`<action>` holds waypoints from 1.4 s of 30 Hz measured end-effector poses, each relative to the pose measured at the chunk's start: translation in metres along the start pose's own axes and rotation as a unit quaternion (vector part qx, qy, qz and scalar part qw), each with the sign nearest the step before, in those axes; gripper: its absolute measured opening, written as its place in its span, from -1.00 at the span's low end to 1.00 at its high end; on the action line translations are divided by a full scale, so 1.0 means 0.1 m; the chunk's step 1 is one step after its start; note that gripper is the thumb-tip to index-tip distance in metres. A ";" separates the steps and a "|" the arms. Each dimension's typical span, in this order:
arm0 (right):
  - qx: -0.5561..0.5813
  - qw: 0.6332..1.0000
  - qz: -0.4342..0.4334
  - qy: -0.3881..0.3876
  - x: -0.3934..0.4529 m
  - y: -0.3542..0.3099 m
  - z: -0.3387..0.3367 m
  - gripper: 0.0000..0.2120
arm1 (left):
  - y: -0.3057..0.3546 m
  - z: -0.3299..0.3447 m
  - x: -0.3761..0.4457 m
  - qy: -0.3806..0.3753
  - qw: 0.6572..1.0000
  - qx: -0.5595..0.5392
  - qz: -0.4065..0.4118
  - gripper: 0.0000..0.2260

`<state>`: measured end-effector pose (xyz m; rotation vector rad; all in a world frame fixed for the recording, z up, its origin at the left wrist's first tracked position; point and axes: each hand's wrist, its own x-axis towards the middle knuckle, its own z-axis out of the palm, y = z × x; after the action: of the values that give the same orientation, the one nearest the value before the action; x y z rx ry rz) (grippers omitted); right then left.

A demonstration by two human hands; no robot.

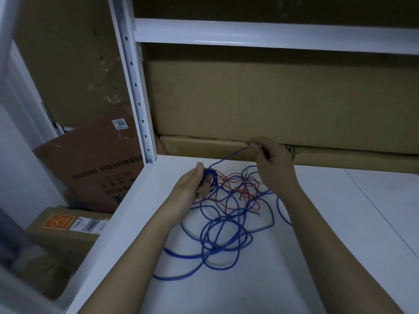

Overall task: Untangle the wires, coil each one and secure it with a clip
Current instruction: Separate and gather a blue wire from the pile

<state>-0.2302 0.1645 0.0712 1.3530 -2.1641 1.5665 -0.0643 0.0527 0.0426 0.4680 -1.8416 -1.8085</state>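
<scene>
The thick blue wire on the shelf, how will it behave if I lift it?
The thick blue wire lies in loose, springy loops, so it is probably floppy yet holds some curve. It crosses the red wire, so lifting may drag that along.

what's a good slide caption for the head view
Left hand holds a small blue coil while right hand pinches the blue wire above the tangle.

I am seeing 2 bare forearms coming in from 6 o'clock, no sleeves showing; the left hand (195, 184) and right hand (272, 164) are wearing no gloves, rings or watch.
</scene>
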 end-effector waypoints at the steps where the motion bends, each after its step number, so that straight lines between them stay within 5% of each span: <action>1: 0.001 0.999 0.011 -0.034 -0.01 -0.02 0.01 -0.80 | 0.03 0.00 0.01 0.010 1.000 -0.020 0.005 -0.62; 5: 0.082 0.970 0.131 -0.190 -0.09 -0.14 0.11 -0.76 | 0.09 -0.01 0.05 0.021 0.994 -0.085 0.063 -0.69; 8: 0.146 0.929 0.254 -0.224 -0.14 -0.24 0.17 -0.65 | 0.12 -0.03 0.08 0.020 0.986 -0.131 0.097 -0.73; 11: 0.090 0.910 0.292 -0.281 -0.22 -0.33 0.28 -0.45 | 0.12 0.00 0.08 0.003 0.976 -0.187 0.116 -0.73; 13: 0.157 0.902 0.301 -0.268 -0.26 -0.38 0.36 -0.50 | 0.12 0.03 0.06 -0.003 0.972 -0.205 0.115 -0.74; 18: 0.307 0.896 0.283 -0.152 -0.28 -0.46 0.35 -0.81 | 0.15 0.05 0.03 -0.010 0.972 -0.205 0.111 -0.75; 26: 0.289 0.938 0.177 -0.069 -0.34 -0.47 0.37 -0.77 | 0.16 0.06 -0.03 -0.035 0.986 -0.146 0.071 -0.71; 34: 0.266 0.956 0.105 -0.065 -0.38 -0.45 0.33 -0.83 | 0.11 0.05 -0.07 -0.035 0.993 -0.108 0.036 -0.69; 42: 0.137 0.980 -0.014 -0.142 -0.39 -0.35 0.31 -0.68 | 0.07 0.03 -0.11 -0.047 0.993 -0.107 -0.005 -0.69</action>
<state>-0.1707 0.1599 0.0588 1.7803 -2.1241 1.8124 -0.0570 0.0619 0.0479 0.3174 -1.6804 -2.0377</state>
